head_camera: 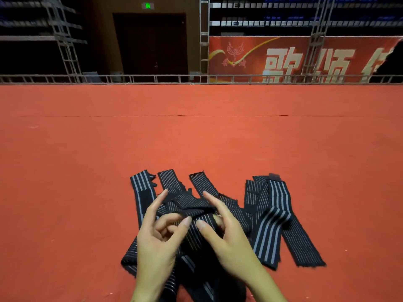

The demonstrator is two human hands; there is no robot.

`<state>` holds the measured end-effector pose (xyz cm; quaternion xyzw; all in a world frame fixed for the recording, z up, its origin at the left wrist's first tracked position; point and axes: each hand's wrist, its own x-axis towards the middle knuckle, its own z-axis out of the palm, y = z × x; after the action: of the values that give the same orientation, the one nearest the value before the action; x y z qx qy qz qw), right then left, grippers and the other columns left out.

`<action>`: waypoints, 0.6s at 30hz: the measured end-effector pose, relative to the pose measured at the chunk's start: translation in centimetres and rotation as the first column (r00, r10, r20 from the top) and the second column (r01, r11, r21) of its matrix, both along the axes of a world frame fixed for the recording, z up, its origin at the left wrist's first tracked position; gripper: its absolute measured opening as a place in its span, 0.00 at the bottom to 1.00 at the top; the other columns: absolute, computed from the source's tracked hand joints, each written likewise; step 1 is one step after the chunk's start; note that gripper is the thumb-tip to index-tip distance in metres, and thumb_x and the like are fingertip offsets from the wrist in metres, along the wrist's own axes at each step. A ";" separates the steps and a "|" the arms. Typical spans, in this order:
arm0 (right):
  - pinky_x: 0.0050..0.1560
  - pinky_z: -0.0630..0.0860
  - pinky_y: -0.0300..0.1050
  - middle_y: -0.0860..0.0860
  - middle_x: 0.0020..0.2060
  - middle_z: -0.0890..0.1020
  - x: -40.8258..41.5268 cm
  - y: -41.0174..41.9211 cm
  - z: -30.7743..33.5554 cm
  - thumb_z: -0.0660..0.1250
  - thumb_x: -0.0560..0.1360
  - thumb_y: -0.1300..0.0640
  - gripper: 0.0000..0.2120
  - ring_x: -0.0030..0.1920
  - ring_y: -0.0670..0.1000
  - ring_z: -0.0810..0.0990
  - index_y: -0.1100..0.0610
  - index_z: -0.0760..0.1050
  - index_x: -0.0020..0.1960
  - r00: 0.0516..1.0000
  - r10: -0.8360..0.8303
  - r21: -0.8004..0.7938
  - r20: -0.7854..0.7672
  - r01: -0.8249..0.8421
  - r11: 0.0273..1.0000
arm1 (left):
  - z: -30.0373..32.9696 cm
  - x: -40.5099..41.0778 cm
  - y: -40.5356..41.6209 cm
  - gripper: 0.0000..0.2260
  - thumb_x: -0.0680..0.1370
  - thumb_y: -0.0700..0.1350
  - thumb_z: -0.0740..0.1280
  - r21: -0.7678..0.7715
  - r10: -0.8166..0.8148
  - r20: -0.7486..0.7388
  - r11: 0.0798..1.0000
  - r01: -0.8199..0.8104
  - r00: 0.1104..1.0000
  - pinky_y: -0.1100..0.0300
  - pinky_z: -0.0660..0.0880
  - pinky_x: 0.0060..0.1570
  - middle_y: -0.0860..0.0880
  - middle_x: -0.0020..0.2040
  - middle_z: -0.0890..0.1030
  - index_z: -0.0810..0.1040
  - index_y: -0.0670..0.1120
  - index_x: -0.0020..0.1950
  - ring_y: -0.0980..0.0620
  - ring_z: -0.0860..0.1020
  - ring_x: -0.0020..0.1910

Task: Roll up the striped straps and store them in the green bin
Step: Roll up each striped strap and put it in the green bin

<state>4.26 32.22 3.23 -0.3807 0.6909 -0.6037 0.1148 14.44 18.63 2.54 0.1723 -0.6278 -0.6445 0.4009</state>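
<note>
Several black straps with pale stripes lie in a loose heap [268, 216] on the red carpet in the lower middle of the head view. One strap [194, 205] is lifted above the heap, its end folded over. My left hand [159, 240] and my right hand [226, 236] hold this strap between thumb and fingers, side by side, with the index fingers raised. A strap with broad grey stripes [141, 186] lies at the far left of the heap. No green bin is in view.
Red carpet [196, 138] stretches away to a low metal rail [196, 79] at its far edge. Behind the rail stand truss towers, a dark doorway and a red banner [305, 59] with large pale characters.
</note>
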 end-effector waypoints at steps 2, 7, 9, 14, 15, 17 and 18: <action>0.72 0.75 0.53 0.44 0.61 0.87 0.7 -0.4 -0.6 0.68 0.85 0.56 0.29 0.64 0.46 0.84 0.38 0.63 0.81 0.999 0.018 -0.014 0.040 -0.017 1.000 | -0.1 0.4 -0.4 0.32 0.75 0.40 0.79 -0.061 0.030 0.010 0.998 -0.030 0.999 0.52 0.76 0.52 0.44 0.44 0.85 0.77 0.66 0.72 0.51 0.80 0.42; 0.66 0.71 0.45 0.41 0.36 0.83 1.0 -0.6 -1.7 0.69 0.84 0.46 0.27 0.43 0.38 0.80 0.37 0.63 0.79 0.981 -0.126 -0.026 0.146 0.131 0.991 | -0.9 1.9 -1.5 0.27 0.77 0.41 0.76 -0.203 0.038 0.027 0.979 -0.032 0.999 0.56 0.78 0.60 0.48 0.47 0.84 0.78 0.64 0.71 0.49 0.84 0.51; 0.66 0.71 0.42 0.45 0.40 0.86 0.9 -0.8 -1.7 0.71 0.82 0.46 0.28 0.47 0.40 0.83 0.37 0.64 0.78 0.971 -0.172 -0.027 0.168 0.179 0.983 | -1.2 2.2 -1.5 0.26 0.78 0.41 0.75 -0.241 0.003 0.056 0.970 0.011 0.998 0.57 0.78 0.61 0.49 0.50 0.84 0.78 0.64 0.71 0.47 0.84 0.55; 0.57 0.80 0.40 0.46 0.46 0.87 0.6 -1.2 -1.4 0.75 0.80 0.59 0.20 0.50 0.43 0.85 0.41 0.81 0.68 0.981 -0.182 -0.096 0.075 0.188 0.977 | -0.7 2.9 -1.6 0.28 0.80 0.36 0.73 -0.321 -0.084 0.067 0.942 0.101 0.994 0.57 0.78 0.66 0.48 0.63 0.84 0.76 0.63 0.73 0.47 0.84 0.63; 0.60 0.80 0.42 0.44 0.49 0.88 0.6 -1.1 -1.4 0.75 0.80 0.61 0.17 0.54 0.44 0.86 0.44 0.84 0.64 0.978 -0.200 -0.114 0.064 0.206 0.972 | -0.4 2.9 -1.6 0.31 0.80 0.34 0.73 -0.320 -0.084 0.073 0.942 0.103 0.994 0.58 0.77 0.67 0.48 0.65 0.84 0.75 0.63 0.75 0.48 0.83 0.65; 0.62 0.81 0.44 0.43 0.53 0.89 0.7 -1.0 -1.3 0.74 0.80 0.65 0.14 0.57 0.46 0.87 0.47 0.87 0.58 0.975 -0.217 -0.135 0.055 0.223 0.965 | 0.1 2.7 -1.4 0.32 0.79 0.37 0.74 -0.305 -0.049 0.074 0.950 0.069 0.996 0.59 0.78 0.66 0.51 0.67 0.84 0.74 0.64 0.76 0.51 0.84 0.65; 0.62 0.81 0.45 0.42 0.52 0.89 0.9 -1.0 -1.4 0.74 0.80 0.65 0.14 0.57 0.46 0.87 0.47 0.87 0.57 0.973 -0.223 -0.135 0.052 0.228 0.964 | 0.3 2.5 -1.4 0.31 0.79 0.41 0.74 -0.298 -0.019 0.073 0.954 0.040 0.997 0.57 0.79 0.65 0.53 0.67 0.84 0.73 0.65 0.77 0.52 0.84 0.64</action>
<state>5.14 31.19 1.88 -0.2956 0.6836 -0.6666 0.0307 16.90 17.28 2.82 0.1225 -0.7342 -0.5415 0.3908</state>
